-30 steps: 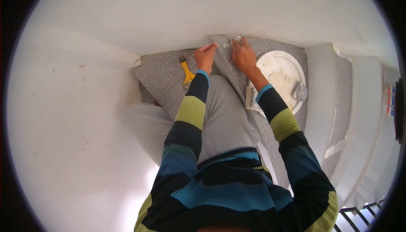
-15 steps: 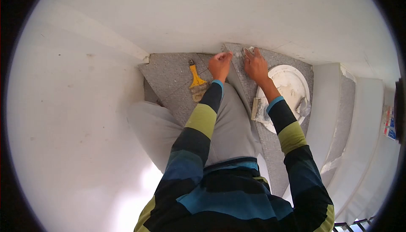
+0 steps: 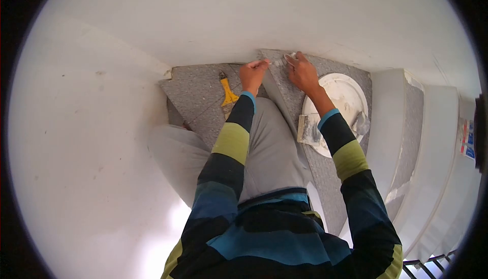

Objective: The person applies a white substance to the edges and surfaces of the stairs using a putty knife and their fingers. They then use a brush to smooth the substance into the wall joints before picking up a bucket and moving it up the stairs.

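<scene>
Near the step's inner corner, my left hand (image 3: 252,75) is closed, its fingertips pinched at the step edge; what they hold, if anything, is too small to name. To its right, my right hand (image 3: 303,74) is closed on a small whitish thing (image 3: 290,56) that I cannot make out, over the speckled grey step (image 3: 325,67). Below that hand lies a round white lid (image 3: 347,96) smeared with dried material. A flat scraper-like piece (image 3: 308,129) rests at its left rim, and a small greyish lump (image 3: 361,124) at its right.
A yellow-handled brush (image 3: 228,92) lies on the lower step at left, partly behind my left sleeve. White walls (image 3: 213,19) rise ahead and to the left. More stair steps (image 3: 406,126) curve away at right, with dark railing bars (image 3: 432,265) at lower right.
The view has shifted slightly. Both hands stay near the step corner, and the whitish thing at my right fingertips shows more clearly. The left sleeve now covers more of the brush.
</scene>
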### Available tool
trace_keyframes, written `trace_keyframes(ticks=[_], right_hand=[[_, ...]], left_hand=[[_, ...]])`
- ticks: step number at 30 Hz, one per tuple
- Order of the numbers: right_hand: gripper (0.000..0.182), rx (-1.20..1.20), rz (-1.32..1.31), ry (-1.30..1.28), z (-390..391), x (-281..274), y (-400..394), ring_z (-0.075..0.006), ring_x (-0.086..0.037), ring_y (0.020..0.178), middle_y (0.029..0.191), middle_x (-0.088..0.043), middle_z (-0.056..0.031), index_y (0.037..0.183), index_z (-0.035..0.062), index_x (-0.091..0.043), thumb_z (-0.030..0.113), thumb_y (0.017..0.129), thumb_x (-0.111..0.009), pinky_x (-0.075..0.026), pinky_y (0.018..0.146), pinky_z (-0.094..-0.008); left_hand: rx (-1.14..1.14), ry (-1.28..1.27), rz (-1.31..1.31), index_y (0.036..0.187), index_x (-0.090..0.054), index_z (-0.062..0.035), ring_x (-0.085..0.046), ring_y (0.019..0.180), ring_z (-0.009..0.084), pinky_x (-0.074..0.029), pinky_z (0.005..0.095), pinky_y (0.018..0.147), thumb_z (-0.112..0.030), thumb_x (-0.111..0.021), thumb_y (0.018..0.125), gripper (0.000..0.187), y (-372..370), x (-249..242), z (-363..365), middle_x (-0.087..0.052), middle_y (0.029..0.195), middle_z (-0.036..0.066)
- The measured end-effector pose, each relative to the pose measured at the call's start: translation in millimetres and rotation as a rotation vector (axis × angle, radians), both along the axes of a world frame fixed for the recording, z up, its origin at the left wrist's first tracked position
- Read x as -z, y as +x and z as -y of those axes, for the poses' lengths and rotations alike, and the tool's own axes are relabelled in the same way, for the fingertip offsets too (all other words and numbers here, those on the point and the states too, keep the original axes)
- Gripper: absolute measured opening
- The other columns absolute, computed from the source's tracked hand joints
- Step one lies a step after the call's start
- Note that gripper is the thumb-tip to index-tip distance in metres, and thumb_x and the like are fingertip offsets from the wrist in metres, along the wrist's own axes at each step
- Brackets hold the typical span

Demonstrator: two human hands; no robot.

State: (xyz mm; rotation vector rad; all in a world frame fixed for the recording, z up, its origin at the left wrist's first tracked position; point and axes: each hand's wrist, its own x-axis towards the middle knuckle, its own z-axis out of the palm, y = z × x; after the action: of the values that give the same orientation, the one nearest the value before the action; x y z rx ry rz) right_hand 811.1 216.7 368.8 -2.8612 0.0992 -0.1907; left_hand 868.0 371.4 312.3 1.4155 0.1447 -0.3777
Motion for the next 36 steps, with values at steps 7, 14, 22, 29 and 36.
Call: trace_keyframes(ticks=[7, 14, 22, 29, 36], right_hand=[[0.037, 0.006, -0.028, 0.016, 0.1, -3.7, 0.8, -0.0356, -0.060, 0.076, 0.095, -0.053, -0.0168, 0.111, 0.0131, -0.059, 0.016, 0.075, -0.053, -0.050, 0.068, -0.0437], [0.040, -0.013, -0.001, 0.186, 9.7, -3.9, -0.1, -0.0380, -0.058, 0.081, 0.093, -0.054, -0.0185, 0.112, 0.0075, -0.058, 0.014, 0.073, -0.053, -0.048, 0.071, -0.0446], [0.049, 0.044, -0.082, -0.030, -1.9, -2.2, -2.5, -0.0375, -0.059, 0.084, 0.102, -0.053, -0.0209, 0.121, 0.0081, -0.050, 0.013, 0.073, -0.053, -0.050, 0.071, -0.0438], [0.049, 0.041, -0.042, -0.054, -7.5, -2.5, -4.5, -0.0371, -0.060, 0.085, 0.104, -0.052, -0.0212, 0.121, 0.0088, -0.049, 0.013, 0.073, -0.054, -0.050, 0.070, -0.0447], [0.049, 0.048, -0.116, -0.030, -7.7, -10.4, -2.1, -0.0385, -0.059, 0.085, 0.103, -0.052, -0.0218, 0.121, 0.0087, -0.050, 0.012, 0.072, -0.053, -0.050, 0.072, -0.0451]], left_hand=[[0.067, 0.045, -0.051, 0.084, -0.068, 0.0009, -0.052, 0.065, 0.0080, -0.042, 0.0222, 0.061, -0.021, -0.068, 0.078, 0.023, 3.0, -13.7, -4.6, -0.063, 0.072, 0.001], [0.045, 0.107, -0.009, 0.073, -0.068, 0.0024, -0.057, 0.060, 0.0113, -0.044, 0.0270, 0.056, -0.032, -0.074, 0.071, 0.035, 8.2, -3.1, -2.5, -0.064, 0.064, 0.006], [0.038, 0.226, 0.074, 0.073, -0.068, 0.0017, -0.059, 0.060, 0.0156, -0.045, 0.0304, 0.057, -0.034, -0.073, 0.069, 0.036, 8.2, -2.9, 3.3, -0.064, 0.064, 0.008], [0.017, 0.288, 0.029, 0.069, -0.068, 0.0016, -0.059, 0.058, 0.0170, -0.045, 0.0321, 0.056, -0.034, -0.073, 0.067, 0.036, 8.4, -4.6, 5.6, -0.064, 0.063, 0.009], [0.018, 0.257, -0.036, 0.069, -0.067, 0.0003, -0.060, 0.060, 0.0190, -0.046, 0.0321, 0.058, -0.032, -0.073, 0.066, 0.033, 13.7, -2.6, 7.7, -0.064, 0.064, 0.009]])
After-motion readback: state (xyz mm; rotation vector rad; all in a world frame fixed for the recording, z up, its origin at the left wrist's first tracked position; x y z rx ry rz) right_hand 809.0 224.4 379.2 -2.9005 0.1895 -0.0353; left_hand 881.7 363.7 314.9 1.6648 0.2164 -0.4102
